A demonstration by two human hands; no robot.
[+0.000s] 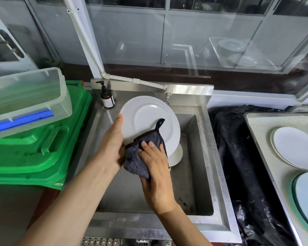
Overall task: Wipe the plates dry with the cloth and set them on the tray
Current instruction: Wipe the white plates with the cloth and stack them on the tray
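the only writing i can find is on the label of the brown pump bottle [107,97] at the back left corner of the sink [205,157], and it is too small to read. the sink is of steel, with a white pipe [132,80] running along its back wall, and behind it are grey window frames with glass. on the left a clear plastic box [28,96] lies over a green crate [43,148]. on the right, black plastic sheet [238,157] lies between the sink and the tray [256,125], where two plates [293,146] already rest. i hold a white plate [146,114] tilted above the sink: my left hand [112,144] grips its left rim, thumb on the front. my right hand [155,167] presses the dark grey cloth [140,157] on the lower part of the plate, fingers flat on top and the thumb pinching the cloth's lower edge. one more plate [176,155] stands in the sink behind.
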